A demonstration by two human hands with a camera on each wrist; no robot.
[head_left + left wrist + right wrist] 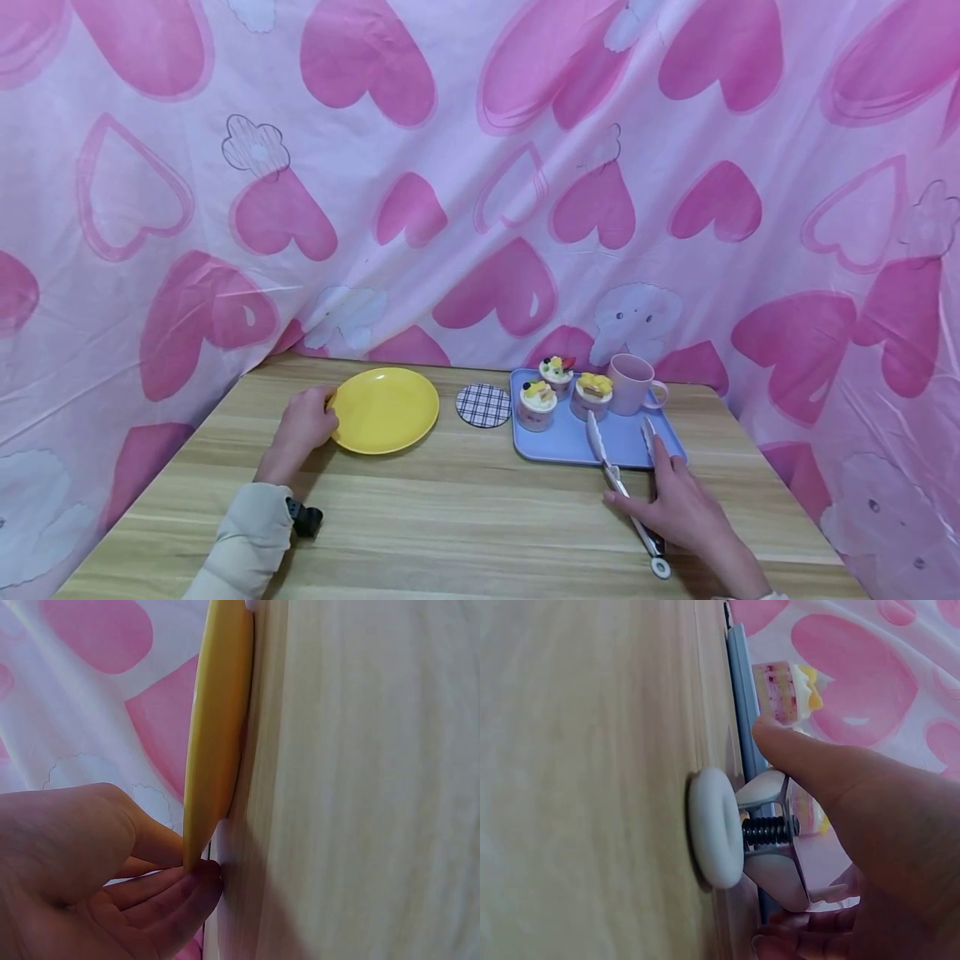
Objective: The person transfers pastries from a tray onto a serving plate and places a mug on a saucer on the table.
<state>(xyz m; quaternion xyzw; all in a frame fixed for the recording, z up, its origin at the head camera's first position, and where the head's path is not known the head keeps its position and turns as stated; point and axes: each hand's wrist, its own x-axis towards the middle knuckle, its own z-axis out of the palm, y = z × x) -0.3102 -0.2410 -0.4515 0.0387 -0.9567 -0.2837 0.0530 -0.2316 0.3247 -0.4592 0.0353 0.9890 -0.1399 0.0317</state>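
Note:
My left hand pinches the left rim of a round yellow plate; in the left wrist view the thumb and fingers meet at the plate's edge. My right hand holds metal tongs, thumb on one arm and fingers on the other. The tongs' arms are spread, their tips over a blue tray. Between the tips lies nothing. One tip is close to a dessert cup with yellow topping; I cannot tell if they touch. The white ring end of the tongs points toward me.
Two more dessert cups, one at the front left and one behind, stand on the tray beside a pink mug. A checked round coaster lies between plate and tray. A pink heart-patterned curtain borders the wooden table.

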